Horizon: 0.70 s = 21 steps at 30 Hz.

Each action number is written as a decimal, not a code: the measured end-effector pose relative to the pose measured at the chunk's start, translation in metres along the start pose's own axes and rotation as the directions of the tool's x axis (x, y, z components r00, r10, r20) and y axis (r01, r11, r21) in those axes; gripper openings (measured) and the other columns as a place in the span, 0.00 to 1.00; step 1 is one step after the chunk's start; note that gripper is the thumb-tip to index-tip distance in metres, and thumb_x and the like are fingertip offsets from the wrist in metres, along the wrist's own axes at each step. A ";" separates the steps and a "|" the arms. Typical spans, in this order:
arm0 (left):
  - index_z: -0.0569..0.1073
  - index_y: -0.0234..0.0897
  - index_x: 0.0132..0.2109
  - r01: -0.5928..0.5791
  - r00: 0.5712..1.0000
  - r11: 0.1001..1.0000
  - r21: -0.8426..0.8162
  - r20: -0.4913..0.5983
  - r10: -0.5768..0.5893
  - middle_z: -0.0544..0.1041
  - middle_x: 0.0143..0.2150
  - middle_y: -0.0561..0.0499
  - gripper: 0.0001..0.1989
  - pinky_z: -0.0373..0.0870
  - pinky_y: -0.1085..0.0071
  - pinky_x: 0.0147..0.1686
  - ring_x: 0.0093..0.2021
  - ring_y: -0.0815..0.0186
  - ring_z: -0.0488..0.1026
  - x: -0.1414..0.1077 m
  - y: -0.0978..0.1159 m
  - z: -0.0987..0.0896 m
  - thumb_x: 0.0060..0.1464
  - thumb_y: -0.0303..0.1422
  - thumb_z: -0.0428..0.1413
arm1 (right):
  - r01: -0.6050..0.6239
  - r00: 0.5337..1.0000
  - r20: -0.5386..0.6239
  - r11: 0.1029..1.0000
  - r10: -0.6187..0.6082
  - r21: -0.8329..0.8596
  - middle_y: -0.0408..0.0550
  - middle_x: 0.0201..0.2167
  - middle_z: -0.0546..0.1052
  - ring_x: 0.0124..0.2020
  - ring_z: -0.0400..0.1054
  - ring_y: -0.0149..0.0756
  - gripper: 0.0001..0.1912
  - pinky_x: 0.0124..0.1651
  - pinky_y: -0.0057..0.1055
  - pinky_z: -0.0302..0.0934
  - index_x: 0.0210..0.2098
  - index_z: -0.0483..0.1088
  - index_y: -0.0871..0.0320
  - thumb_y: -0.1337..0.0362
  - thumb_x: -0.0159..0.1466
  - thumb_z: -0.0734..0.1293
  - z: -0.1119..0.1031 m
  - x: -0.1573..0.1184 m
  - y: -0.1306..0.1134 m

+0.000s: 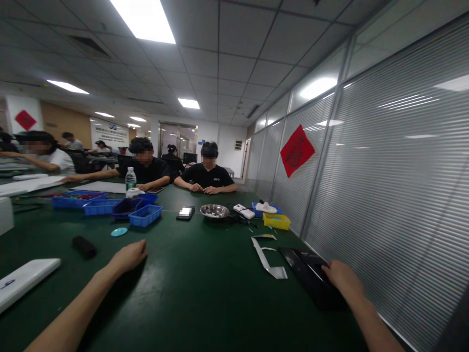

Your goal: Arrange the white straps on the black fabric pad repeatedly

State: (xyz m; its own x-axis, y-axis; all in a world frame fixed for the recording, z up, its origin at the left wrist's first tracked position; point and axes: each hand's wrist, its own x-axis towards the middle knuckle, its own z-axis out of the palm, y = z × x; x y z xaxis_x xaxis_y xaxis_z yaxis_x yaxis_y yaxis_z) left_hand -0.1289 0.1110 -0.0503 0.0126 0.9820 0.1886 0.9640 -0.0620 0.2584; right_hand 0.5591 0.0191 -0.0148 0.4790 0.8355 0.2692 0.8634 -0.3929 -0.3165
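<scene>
My left hand (pixel 129 256) rests on the green table with its fingers curled into a loose fist. Nothing shows in it, and the palm side is hidden. Off to its left lies a dark oblong object (pixel 84 247), blurred. At the right, my right hand (pixel 343 277) has its fingers closed at the edge of a flat, glossy black piece (pixel 306 274), whose exact kind I cannot make out. The thumb and fingertips are partly hidden there. Beside the black piece lies a bent silvery-white strip (pixel 264 258) on the tabletop.
Blue bins (pixel 145 215), a light-blue disc (pixel 119 232), a bottle (pixel 130 179) and a phone (pixel 185 212) stand beyond my left hand. Farther right are a metal bowl (pixel 214 211) and a yellow bin (pixel 276 221). A white slab (pixel 29 281) lies left. People sit across the table (pixel 205 293).
</scene>
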 end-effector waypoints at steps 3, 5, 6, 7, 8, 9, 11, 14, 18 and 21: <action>0.67 0.38 0.37 -0.032 0.998 0.998 0.059 0.049 0.030 0.77 0.38 0.45 0.07 0.64 0.68 0.34 0.37 0.59 0.74 -0.001 0.003 -0.003 0.53 0.35 0.49 | 0.062 0.996 -0.059 0.998 -0.062 -0.015 0.56 0.25 0.77 0.28 0.73 0.48 0.11 0.27 0.38 0.63 0.22 0.71 0.57 0.58 0.55 0.63 0.003 0.004 0.005; 0.67 0.38 0.38 -0.026 0.998 0.996 0.085 0.067 0.020 0.77 0.39 0.43 0.07 0.65 0.68 0.34 0.38 0.58 0.74 -0.003 0.005 -0.006 0.54 0.35 0.48 | 0.072 0.993 -0.088 0.997 -0.075 -0.036 0.55 0.22 0.76 0.25 0.73 0.48 0.11 0.25 0.37 0.62 0.21 0.71 0.57 0.59 0.55 0.62 0.003 0.006 0.007; 0.67 0.37 0.39 -0.020 0.997 0.996 0.089 0.071 0.014 0.77 0.40 0.43 0.07 0.65 0.68 0.35 0.38 0.58 0.74 -0.003 0.007 -0.007 0.54 0.35 0.48 | 0.065 0.993 -0.098 0.997 -0.069 -0.048 0.56 0.21 0.76 0.25 0.73 0.48 0.12 0.24 0.37 0.62 0.21 0.72 0.57 0.59 0.55 0.61 0.002 0.007 0.007; 0.67 0.37 0.39 -0.015 0.997 0.996 0.091 0.074 0.009 0.77 0.40 0.42 0.08 0.65 0.67 0.35 0.38 0.58 0.74 -0.004 0.008 -0.007 0.54 0.35 0.48 | 0.052 0.992 -0.114 0.997 -0.059 -0.061 0.57 0.22 0.76 0.25 0.73 0.49 0.13 0.24 0.38 0.62 0.22 0.72 0.58 0.59 0.55 0.60 0.000 0.007 0.007; 0.67 0.37 0.39 -0.014 0.997 0.996 0.093 0.073 0.008 0.77 0.40 0.42 0.08 0.65 0.67 0.35 0.38 0.58 0.74 -0.005 0.010 -0.008 0.54 0.34 0.48 | 0.052 0.987 -0.146 0.996 -0.063 -0.076 0.59 0.23 0.77 0.26 0.73 0.50 0.14 0.25 0.38 0.62 0.24 0.73 0.59 0.59 0.56 0.59 -0.003 0.007 0.006; 0.68 0.37 0.39 -0.018 0.998 0.996 0.093 0.068 0.011 0.77 0.40 0.41 0.08 0.65 0.67 0.35 0.39 0.57 0.74 -0.006 0.011 -0.009 0.54 0.34 0.48 | 0.067 0.978 -0.193 0.993 -0.084 -0.094 0.60 0.26 0.77 0.28 0.73 0.51 0.16 0.27 0.40 0.63 0.28 0.74 0.60 0.58 0.58 0.58 -0.007 0.007 0.003; 0.68 0.36 0.39 -0.026 0.999 0.996 0.088 0.048 0.022 0.77 0.40 0.41 0.08 0.66 0.66 0.37 0.39 0.56 0.74 -0.008 0.014 -0.010 0.54 0.33 0.49 | 0.126 0.939 -0.305 0.983 -0.161 -0.129 0.62 0.31 0.77 0.33 0.72 0.52 0.21 0.33 0.42 0.64 0.34 0.75 0.63 0.56 0.61 0.55 -0.016 0.004 -0.008; 0.70 0.35 0.38 -0.025 1.000 0.997 0.070 0.017 0.023 0.77 0.39 0.41 0.08 0.65 0.67 0.38 0.40 0.58 0.74 -0.011 0.018 -0.014 0.54 0.31 0.49 | 0.288 0.868 -0.391 0.952 -0.306 -0.105 0.62 0.37 0.77 0.38 0.70 0.51 0.25 0.41 0.44 0.64 0.40 0.73 0.64 0.53 0.63 0.52 -0.027 -0.009 -0.045; 0.72 0.35 0.36 -0.047 0.999 0.997 0.057 -0.015 0.048 0.76 0.40 0.42 0.10 0.64 0.70 0.39 0.40 0.60 0.73 -0.013 0.027 -0.022 0.55 0.31 0.47 | 0.625 0.748 -0.328 0.779 -0.577 0.053 0.56 0.41 0.76 0.43 0.68 0.46 0.21 0.49 0.43 0.61 0.41 0.72 0.61 0.53 0.64 0.55 -0.030 -0.047 -0.125; 0.72 0.36 0.37 -0.098 0.994 0.995 0.028 -0.041 0.099 0.76 0.40 0.44 0.11 0.64 0.71 0.38 0.40 0.62 0.72 -0.013 0.039 -0.028 0.56 0.32 0.46 | 0.788 0.616 -0.215 0.592 -0.758 0.172 0.52 0.43 0.75 0.47 0.66 0.42 0.16 0.52 0.40 0.59 0.43 0.72 0.57 0.57 0.66 0.57 -0.021 -0.085 -0.189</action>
State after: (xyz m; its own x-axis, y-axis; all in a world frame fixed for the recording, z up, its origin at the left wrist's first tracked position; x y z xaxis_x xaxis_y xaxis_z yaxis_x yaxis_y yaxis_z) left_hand -0.0993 0.0904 -0.0165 0.0974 0.9628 0.2522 0.9653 -0.1531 0.2117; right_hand 0.3587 0.0145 0.0410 -0.3253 0.7299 0.6012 0.8608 0.4917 -0.1312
